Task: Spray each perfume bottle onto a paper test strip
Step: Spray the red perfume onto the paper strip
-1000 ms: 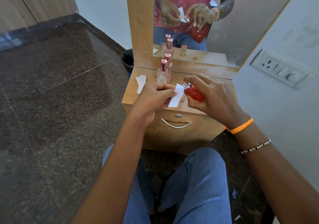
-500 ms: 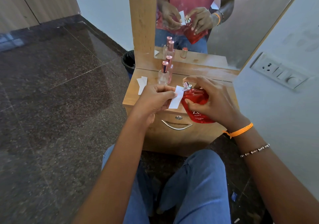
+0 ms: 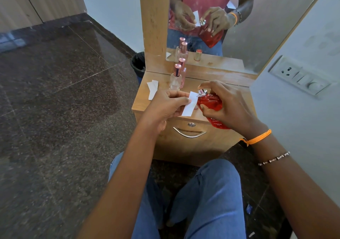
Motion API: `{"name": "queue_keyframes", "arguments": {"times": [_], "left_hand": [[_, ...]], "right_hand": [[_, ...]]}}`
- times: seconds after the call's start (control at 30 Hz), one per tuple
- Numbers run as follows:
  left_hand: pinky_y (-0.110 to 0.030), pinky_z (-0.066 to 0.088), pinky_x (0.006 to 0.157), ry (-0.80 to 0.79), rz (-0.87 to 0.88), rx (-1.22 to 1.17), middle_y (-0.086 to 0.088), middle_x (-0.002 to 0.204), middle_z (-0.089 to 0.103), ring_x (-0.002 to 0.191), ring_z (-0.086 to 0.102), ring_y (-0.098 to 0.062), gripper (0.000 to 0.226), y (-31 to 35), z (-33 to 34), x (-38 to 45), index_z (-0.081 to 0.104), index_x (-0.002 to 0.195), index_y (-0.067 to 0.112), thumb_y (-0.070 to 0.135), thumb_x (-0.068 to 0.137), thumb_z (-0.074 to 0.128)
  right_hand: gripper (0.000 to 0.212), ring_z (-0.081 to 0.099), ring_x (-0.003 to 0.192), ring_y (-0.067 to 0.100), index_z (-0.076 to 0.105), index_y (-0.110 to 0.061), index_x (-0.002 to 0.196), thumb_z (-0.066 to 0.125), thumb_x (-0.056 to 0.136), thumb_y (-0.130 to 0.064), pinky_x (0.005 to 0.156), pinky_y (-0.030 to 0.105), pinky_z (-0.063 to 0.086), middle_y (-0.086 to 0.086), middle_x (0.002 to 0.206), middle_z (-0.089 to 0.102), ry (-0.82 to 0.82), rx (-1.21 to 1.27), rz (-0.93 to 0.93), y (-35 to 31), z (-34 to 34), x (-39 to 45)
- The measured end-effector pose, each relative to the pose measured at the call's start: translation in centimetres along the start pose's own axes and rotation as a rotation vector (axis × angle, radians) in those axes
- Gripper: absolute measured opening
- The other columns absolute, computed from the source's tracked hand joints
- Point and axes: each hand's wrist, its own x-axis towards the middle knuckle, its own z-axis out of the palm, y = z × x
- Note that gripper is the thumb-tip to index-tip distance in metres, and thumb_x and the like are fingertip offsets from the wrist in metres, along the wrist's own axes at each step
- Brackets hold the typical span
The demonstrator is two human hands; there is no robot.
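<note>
Dresser (image 3: 158, 100) sits against the wall with the mirror (image 3: 257, 36) rising off its back edge; person sits square to it, knees under the drawer, so both hands work over the front lip of the top. Right hand (image 3: 230, 108) is wrapped round the red bottle (image 3: 211, 104), fingers curled on the body and thumb clamped on the near face, forefinger arched over the spray head (image 3: 202, 92), which looks like the ready-to-press position; can't tell if it's actually pressing. Bottle is tilted so the nozzle faces left, straight at the paper. Left hand (image 3: 169, 106) pinches the strip (image 3: 190, 104) between thumb and fingertips at its left edge, other fingers curled in, holding the strip just beside the nozzle, nearly touching, probably so the mist lands on paper and not on the wood. Two more bottles with pink caps (image 3: 176, 78) stand upright at the back of the top, one close behind the other, well clear of the hands, likely next in line. Spare strips (image 3: 152, 89) lie flat at the left edge, near the left hand. Loose cap shows in the mirror (image 3: 198, 54); the real one is mostly hidden behind the strip and red bottle. Nothing blocks the spray path. Bin (image 3: 138, 64) on the floor behind the dresser's left side; wall socket (image 3: 298, 75) off to the right, both out of the way.
</note>
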Motion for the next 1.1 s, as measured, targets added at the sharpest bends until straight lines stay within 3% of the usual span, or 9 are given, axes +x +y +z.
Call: {"name": "queue_keyframes", "arguments": {"times": [0.07, 0.17, 0.4, 0.6, 0.7, 0.93, 1.1], "left_hand": [[-0.009, 0.049, 0.05, -0.004, -0.002, -0.001, 0.001, 0.082, 0.069, 0.062, 0.064, -0.002, 0.011, -0.07, -0.02, 0.03, 0.068, 0.086, 0.017, 0.007, 0.084, 0.065], [-0.01, 0.049, 0.05, -0.014, -0.003, -0.006, 0.001, 0.083, 0.069, 0.062, 0.065, -0.002, 0.01, -0.12, 0.02, 0.03, 0.068, 0.088, 0.015, 0.006, 0.084, 0.065], [-0.01, 0.05, 0.052, -0.023, 0.011, -0.002, 0.003, 0.083, 0.069, 0.066, 0.065, -0.003, 0.011, -0.11, -0.02, 0.06, 0.068, 0.085, 0.018, 0.008, 0.085, 0.065], [-0.011, 0.052, 0.055, -0.026, 0.021, -0.001, 0.002, 0.084, 0.069, 0.072, 0.065, -0.006, 0.012, -0.37, -0.17, 0.16, 0.068, 0.086, 0.017, 0.007, 0.085, 0.064], [-0.012, 0.053, 0.057, -0.026, 0.031, 0.015, 0.001, 0.086, 0.07, 0.076, 0.066, -0.008, 0.011, -0.5, -0.26, 0.31, 0.068, 0.087, 0.018, 0.007, 0.085, 0.064], [-0.014, 0.055, 0.064, -0.021, 0.07, 0.093, -0.009, 0.11, 0.067, 0.094, 0.066, -0.017, 0.02, -0.76, -0.05, 0.54, 0.067, 0.105, 0.008, 0.01, 0.085, 0.065], [-0.012, 0.054, 0.061, -0.024, 0.076, 0.089, -0.007, 0.107, 0.067, 0.086, 0.065, -0.011, 0.021, -0.79, -0.1, 0.54, 0.067, 0.106, 0.008, 0.01, 0.085, 0.065]], "right_hand": [[0.046, 0.064, 0.093, 0.027, 0.053, -0.016, 0.117, 0.07, 0.075, -0.029, 0.075, 0.036, 0.057, 0.008, 0.113, 0.065, -0.006, -0.03, -0.022, -0.27, -0.15, 0.21], [0.046, 0.065, 0.091, 0.029, 0.054, -0.013, 0.116, 0.069, 0.075, -0.029, 0.072, 0.044, 0.058, 0.009, 0.112, 0.065, -0.018, -0.074, -0.054, -0.31, -0.19, 0.29], [0.054, 0.065, 0.091, 0.029, 0.05, -0.015, 0.122, 0.061, 0.077, -0.042, 0.072, 0.042, 0.058, 0.009, 0.117, 0.063, -0.061, -0.116, -0.09, -0.26, -0.35, 0.28], [0.053, 0.064, 0.095, 0.025, 0.048, -0.02, 0.123, 0.066, 0.076, -0.036, 0.077, 0.033, 0.055, 0.007, 0.119, 0.063, -0.044, -0.082, -0.055, -0.18, -0.51, -0.04], [0.052, 0.064, 0.096, 0.026, 0.048, -0.021, 0.124, 0.065, 0.077, -0.036, 0.075, 0.036, 0.058, 0.006, 0.119, 0.062, -0.057, -0.096, -0.066, -0.19, -0.6, 0.02], [0.045, 0.064, 0.084, 0.031, 0.057, -0.011, 0.116, 0.068, 0.076, -0.029, 0.068, 0.038, 0.058, 0.011, 0.108, 0.066, -0.114, -0.188, -0.101, -0.69, -0.58, 0.66], [0.051, 0.064, 0.088, 0.032, 0.055, -0.01, 0.119, 0.061, 0.077, -0.038, 0.068, 0.037, 0.056, 0.012, 0.112, 0.065, -0.13, -0.214, -0.103, -0.66, -0.83, 0.76]]}}
